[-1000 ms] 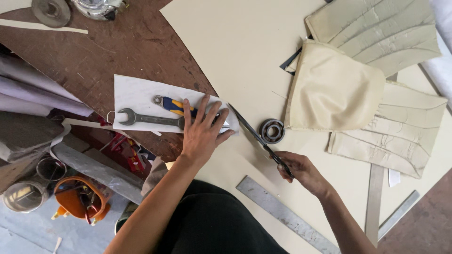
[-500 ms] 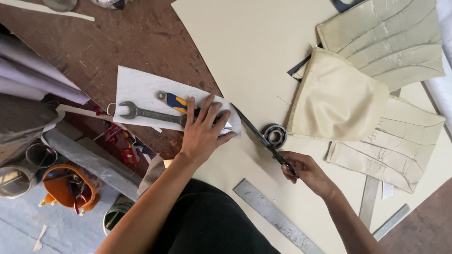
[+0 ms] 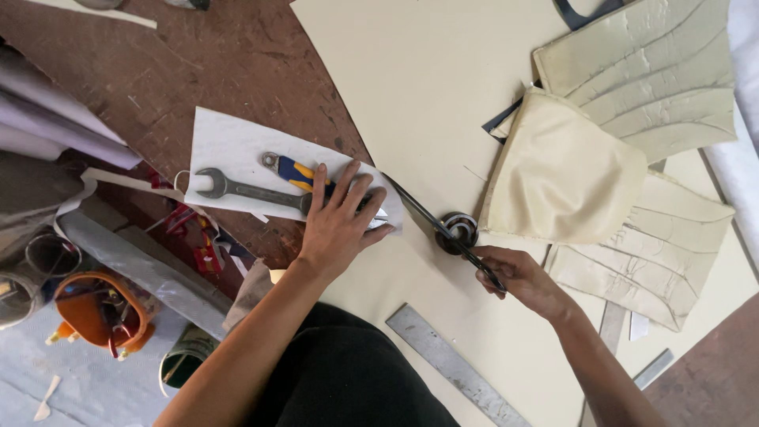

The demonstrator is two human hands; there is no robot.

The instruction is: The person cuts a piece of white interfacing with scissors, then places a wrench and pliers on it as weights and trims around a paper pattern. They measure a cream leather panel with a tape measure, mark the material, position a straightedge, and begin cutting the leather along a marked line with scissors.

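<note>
Left hand (image 3: 336,225) lies flat, fingers spread, pressing white paper (image 3: 237,150) and the near end of a spanner (image 3: 249,190) onto the brown worktop (image 3: 198,63); a blue-and-yellow tool (image 3: 294,170) lies just beside it. Right hand (image 3: 518,277) is clenched around the scissors (image 3: 443,229), blades pointing far-left along the edge of the cream sheet (image 3: 411,87), tips near the left fingers. Likely risk: blades nick those fingers, or the sheet slides and the cut wanders. A metal ring (image 3: 461,229) sits under the scissors and could snag them. Cream padded pieces (image 3: 569,174) lie right; a ruler (image 3: 451,364) near. No labels legible; orange container (image 3: 103,312) at left, on the floor.
</note>
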